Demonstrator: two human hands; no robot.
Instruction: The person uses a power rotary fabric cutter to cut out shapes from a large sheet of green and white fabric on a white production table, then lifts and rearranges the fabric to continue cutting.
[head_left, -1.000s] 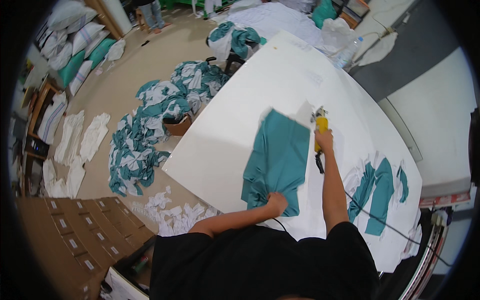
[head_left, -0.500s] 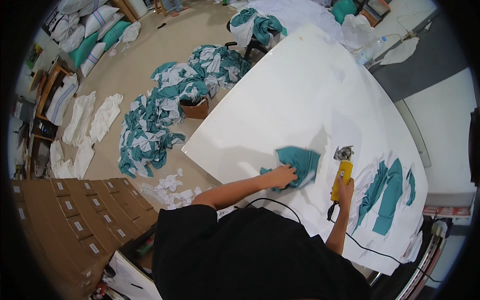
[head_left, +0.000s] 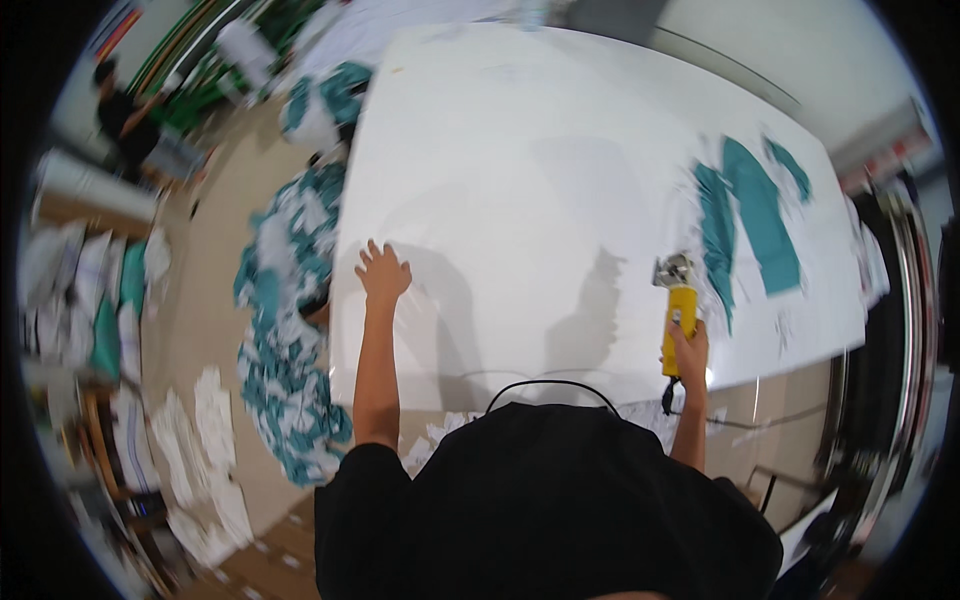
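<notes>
My left hand is raised over the left side of the white table, fingers spread, with nothing in it. In my right hand is a yellow electric fabric cutter, gripped by its body. Its round metal head points away from me. Just beyond the cutter to the right lie teal cut fabric pieces on white cloth or paper. A dark cord runs from the cutter's rear end.
Heaps of teal and white fabric lie on the floor along the table's left edge. White cloths are spread farther left, near stacked sacks. Another person is at the far left. Rolls stand at the right.
My left hand has let go of the teal cloth and moved to the table's left side; that cloth is gone from the tabletop. The view has turned. The right hand still holds the cutter.
</notes>
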